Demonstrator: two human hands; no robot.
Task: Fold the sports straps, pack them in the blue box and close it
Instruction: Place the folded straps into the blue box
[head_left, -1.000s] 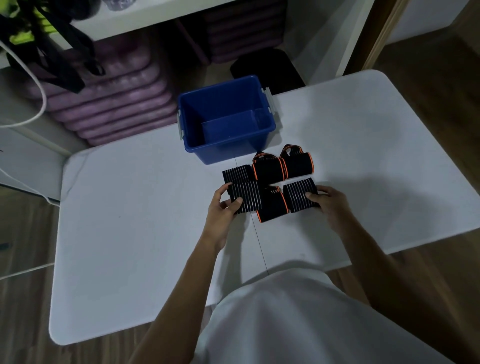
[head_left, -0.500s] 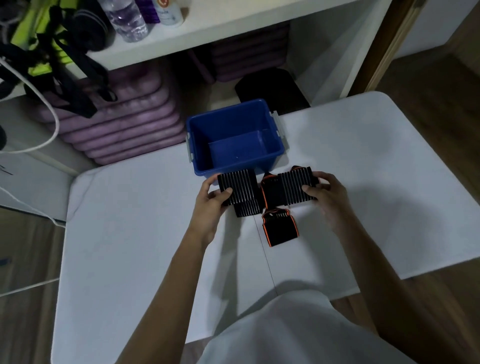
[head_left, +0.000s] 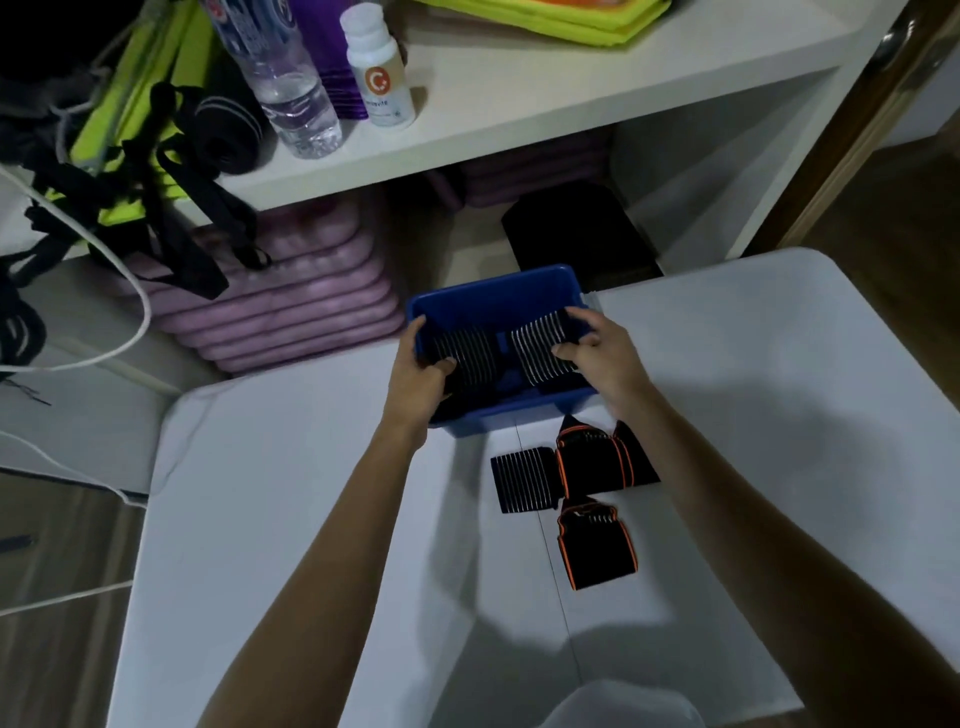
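Observation:
The open blue box (head_left: 493, 288) stands at the far edge of the white table (head_left: 311, 519). My left hand (head_left: 418, 376) grips a folded black strap with white stripes (head_left: 467, 353) over the box's left half. My right hand (head_left: 602, 353) grips a second striped folded strap (head_left: 540, 345) over the right half. On the table just in front of the box lie a striped folded strap (head_left: 524, 486) and two black folded straps with orange trim (head_left: 597, 465) (head_left: 597, 551). The box's lid is not in view.
Behind the table a white shelf (head_left: 519, 104) carries a water bottle (head_left: 291, 83), a small white bottle (head_left: 379, 67) and neon-yellow gear with black straps (head_left: 130, 156). Purple mats (head_left: 291, 301) are stacked beneath it. A white cable (head_left: 130, 291) hangs at the left.
Both hands lifted a striped strap each from the table and carried them forward over the blue box. The camera tilted up toward the shelf. Three straps stay on the table.

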